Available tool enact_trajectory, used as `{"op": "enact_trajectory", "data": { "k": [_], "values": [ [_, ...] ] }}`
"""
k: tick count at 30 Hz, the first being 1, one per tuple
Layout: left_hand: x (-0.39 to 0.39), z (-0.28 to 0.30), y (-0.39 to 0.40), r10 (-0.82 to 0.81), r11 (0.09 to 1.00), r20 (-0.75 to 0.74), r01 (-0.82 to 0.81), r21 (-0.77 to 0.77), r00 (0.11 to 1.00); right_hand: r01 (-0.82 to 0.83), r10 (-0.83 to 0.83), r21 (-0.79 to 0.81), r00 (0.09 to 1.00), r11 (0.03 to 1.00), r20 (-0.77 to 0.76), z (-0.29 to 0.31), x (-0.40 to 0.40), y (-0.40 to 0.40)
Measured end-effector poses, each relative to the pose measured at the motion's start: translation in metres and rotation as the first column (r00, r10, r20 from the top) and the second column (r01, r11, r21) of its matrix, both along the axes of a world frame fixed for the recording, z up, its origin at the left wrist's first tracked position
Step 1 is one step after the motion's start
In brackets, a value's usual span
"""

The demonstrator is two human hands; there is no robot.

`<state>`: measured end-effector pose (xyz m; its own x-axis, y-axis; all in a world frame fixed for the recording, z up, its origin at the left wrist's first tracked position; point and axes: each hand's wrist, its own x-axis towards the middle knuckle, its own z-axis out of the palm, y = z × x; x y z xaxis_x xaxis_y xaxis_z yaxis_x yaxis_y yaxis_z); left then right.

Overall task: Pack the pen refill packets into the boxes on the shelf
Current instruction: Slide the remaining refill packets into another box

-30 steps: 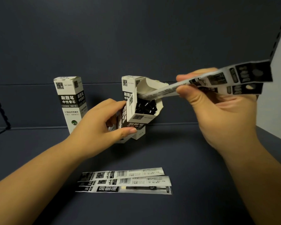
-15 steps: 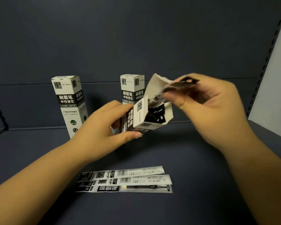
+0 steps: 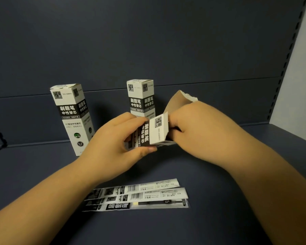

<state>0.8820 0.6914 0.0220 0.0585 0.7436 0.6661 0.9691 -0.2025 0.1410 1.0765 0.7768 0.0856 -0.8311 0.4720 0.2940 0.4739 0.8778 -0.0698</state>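
Hands at the open refill box

Box (image 3: 153, 132) in question is white and black, tilted on its side above the dark blue shelf (image 3: 219, 200), its open end facing right and its lid flap (image 3: 178, 101) raised up behind. The left hand (image 3: 113, 142) holds it, fingers (image 3: 129, 119) curled over the top face and thumb pressed along the lower edge. The right hand (image 3: 198, 131) is at the open mouth, its fingers bent inward against the opening; their tips are hidden by the box wall, and whether they pinch anything cannot be told.

Two more boxes of the same kind stand upright at the back of the shelf: the left box (image 3: 72, 119) well apart from the hands, the middle box (image 3: 141, 98) just behind the held one, both with lids closed.

Three pen refill packets (image 3: 136, 195) lie flat on the shelf near the front, side by side and slightly overlapping, between the two forearms, lengthwise left to right.
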Motion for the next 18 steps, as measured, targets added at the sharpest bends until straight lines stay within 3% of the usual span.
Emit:
{"op": "enact_trajectory", "data": {
  "k": [2, 6, 8, 10, 12, 14, 16, 18],
  "values": [
    [-0.002, 0.001, 0.0, 0.006, 1.0, -0.01, -0.006, -0.011, 1.0, -0.043, 0.04, -0.056, 0.997, 0.998, -0.064, -0.002, 0.004, 0.002],
    [-0.003, 0.001, 0.0, -0.002, 1.0, 0.021, 0.002, -0.002, 1.0, -0.191, 0.075, -0.288, 0.926, 0.938, -0.369, -0.008, 0.018, 0.002],
    [-0.004, 0.001, -0.001, 0.003, 1.0, 0.047, -0.004, 0.014, 0.999, -0.271, 0.084, -0.276, 0.837, 0.922, -0.54, -0.01, 0.021, 0.0],
    [-0.005, 0.002, -0.002, 0.012, 1.0, 0.057, -0.013, 0.022, 0.998, -0.28, 0.11, -0.202, 0.797, 0.939, -0.594, -0.009, 0.022, 0.0],
    [-0.005, 0.002, -0.002, 0.015, 1.0, 0.043, -0.016, 0.019, 0.999, -0.224, 0.131, -0.141, 0.866, 0.964, -0.483, -0.008, 0.02, -0.002],
    [-0.002, 0.001, -0.001, 0.003, 1.0, 0.009, -0.003, 0.01, 1.0, -0.112, 0.081, -0.11, 0.964, 0.987, -0.254, -0.006, 0.016, -0.002],
    [0.002, 0.0, -0.002, -0.011, 1.0, -0.028, 0.011, -0.009, 1.0, -0.009, 0.0, -0.092, 0.995, 0.996, -0.101, -0.004, 0.011, -0.001],
    [0.002, -0.001, -0.002, -0.013, 1.0, -0.045, 0.012, -0.023, 0.999, 0.033, -0.035, -0.045, 0.998, 0.998, -0.053, -0.003, 0.006, 0.002]
  ]
}}
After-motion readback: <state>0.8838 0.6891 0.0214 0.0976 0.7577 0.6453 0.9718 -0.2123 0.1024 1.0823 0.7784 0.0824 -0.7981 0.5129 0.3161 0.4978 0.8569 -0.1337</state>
